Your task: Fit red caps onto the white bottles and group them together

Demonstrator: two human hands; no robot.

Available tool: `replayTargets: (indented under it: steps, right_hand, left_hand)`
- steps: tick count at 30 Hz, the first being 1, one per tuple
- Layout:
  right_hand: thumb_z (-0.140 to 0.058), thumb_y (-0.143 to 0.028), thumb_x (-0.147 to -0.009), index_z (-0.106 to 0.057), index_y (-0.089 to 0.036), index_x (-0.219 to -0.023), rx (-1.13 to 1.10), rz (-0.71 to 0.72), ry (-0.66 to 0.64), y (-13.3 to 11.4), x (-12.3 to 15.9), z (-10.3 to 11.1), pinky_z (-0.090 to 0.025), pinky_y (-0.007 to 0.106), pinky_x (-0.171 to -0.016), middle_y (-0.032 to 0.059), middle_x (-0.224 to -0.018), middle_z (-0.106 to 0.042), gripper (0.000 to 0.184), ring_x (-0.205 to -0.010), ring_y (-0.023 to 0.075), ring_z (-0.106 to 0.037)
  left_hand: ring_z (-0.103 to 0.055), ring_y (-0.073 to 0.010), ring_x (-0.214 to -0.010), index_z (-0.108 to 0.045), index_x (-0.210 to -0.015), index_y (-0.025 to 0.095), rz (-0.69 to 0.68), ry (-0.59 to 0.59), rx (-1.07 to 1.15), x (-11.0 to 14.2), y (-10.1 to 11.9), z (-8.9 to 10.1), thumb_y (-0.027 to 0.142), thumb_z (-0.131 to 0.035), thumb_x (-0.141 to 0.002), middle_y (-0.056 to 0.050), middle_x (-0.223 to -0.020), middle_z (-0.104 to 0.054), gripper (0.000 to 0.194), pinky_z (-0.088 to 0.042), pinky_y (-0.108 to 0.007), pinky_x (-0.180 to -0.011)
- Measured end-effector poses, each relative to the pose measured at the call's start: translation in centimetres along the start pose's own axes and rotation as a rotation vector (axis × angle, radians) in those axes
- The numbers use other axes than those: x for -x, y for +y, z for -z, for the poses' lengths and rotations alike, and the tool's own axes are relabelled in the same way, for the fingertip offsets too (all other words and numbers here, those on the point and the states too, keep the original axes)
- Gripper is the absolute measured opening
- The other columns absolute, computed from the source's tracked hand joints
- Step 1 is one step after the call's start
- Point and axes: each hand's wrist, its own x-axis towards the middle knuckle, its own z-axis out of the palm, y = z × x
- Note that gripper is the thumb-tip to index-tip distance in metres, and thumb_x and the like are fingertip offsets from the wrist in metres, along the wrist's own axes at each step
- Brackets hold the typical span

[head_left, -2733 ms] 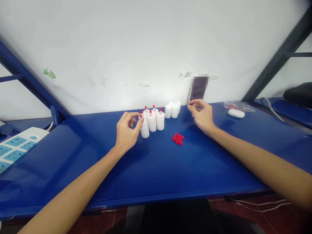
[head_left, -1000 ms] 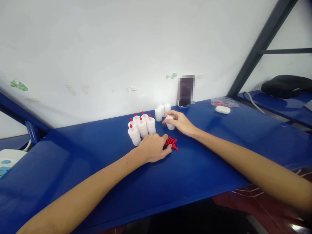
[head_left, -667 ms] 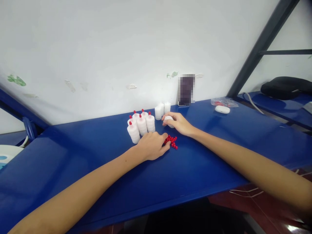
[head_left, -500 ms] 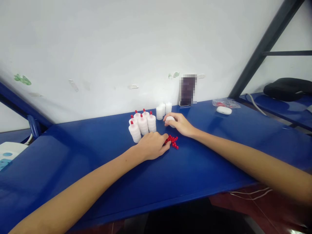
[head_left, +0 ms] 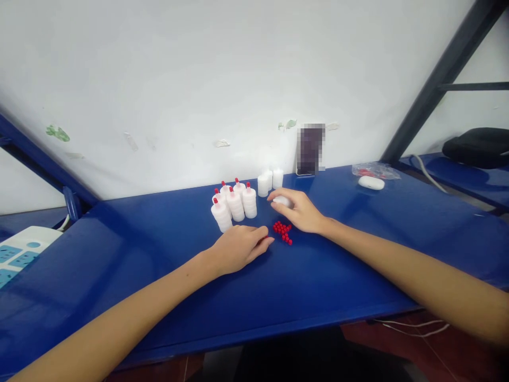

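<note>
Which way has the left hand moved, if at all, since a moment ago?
Yes: judged against the standing red-capped bottles, the left hand has drawn back leftward and toward the person, off the loose red caps.

On the blue worktop point(head_left: 278, 289), the left hand point(head_left: 236, 249) is just left of the cluster of red caps point(head_left: 282, 230), its thumb and forefinger close together. Just behind the cluster, the right hand point(head_left: 303, 210) grasps a white bottle point(head_left: 282, 201). Six red-tipped bottles point(head_left: 236, 206) stand left of and behind the cluster, three plain white bottles point(head_left: 263, 186) farther behind it, and a small white case point(head_left: 371, 183) well to its right.
</note>
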Motion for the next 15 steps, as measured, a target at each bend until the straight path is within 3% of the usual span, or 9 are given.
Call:
replayTargets:
  steps: [4, 9, 15]
  right_hand:
    - [-0.049, -0.027, -0.093, -0.062, -0.019, -0.092, 0.254, 0.241, -0.075, -2.8, 1.1, 0.4, -0.04, 0.031, -0.073, 0.0045, -0.084, -0.064, 0.015, -0.077, 0.0186, -0.055]
    - [-0.054, -0.036, -0.083, -0.058, -0.019, -0.082, 0.363, 0.334, -0.135, -5.3, 1.8, 0.1, -0.033, 0.031, -0.064, 0.0007, -0.071, -0.056, 0.017, -0.064, 0.0162, -0.045]
    - [-0.051, -0.045, -0.084, -0.054, -0.019, -0.076, 0.334, 0.342, -0.202, -5.3, 1.9, -0.3, -0.029, 0.029, -0.061, 0.0, -0.068, -0.054, 0.027, -0.062, 0.0146, -0.042]
  left_hand:
    - [-0.045, -0.0085, -0.047, -0.048, -0.077, 0.018, -0.018, 0.268, 0.125, 1.7, 0.3, -0.5, 0.03, -0.039, -0.103, 0.005, -0.059, -0.051, 0.029, -0.031, -0.022, -0.049]
    - [-0.042, -0.0066, -0.045, -0.05, -0.082, 0.018, -0.076, 0.516, 0.138, 1.6, 0.5, -1.0, 0.027, -0.042, -0.102, 0.007, -0.057, -0.051, 0.023, -0.032, -0.02, -0.048]
    - [-0.048, -0.0072, -0.046, -0.049, -0.084, 0.018, -0.134, 0.56, 0.043, 1.0, 0.4, -1.4, 0.027, -0.043, -0.101, 0.005, -0.061, -0.058, 0.021, -0.033, -0.021, -0.048]
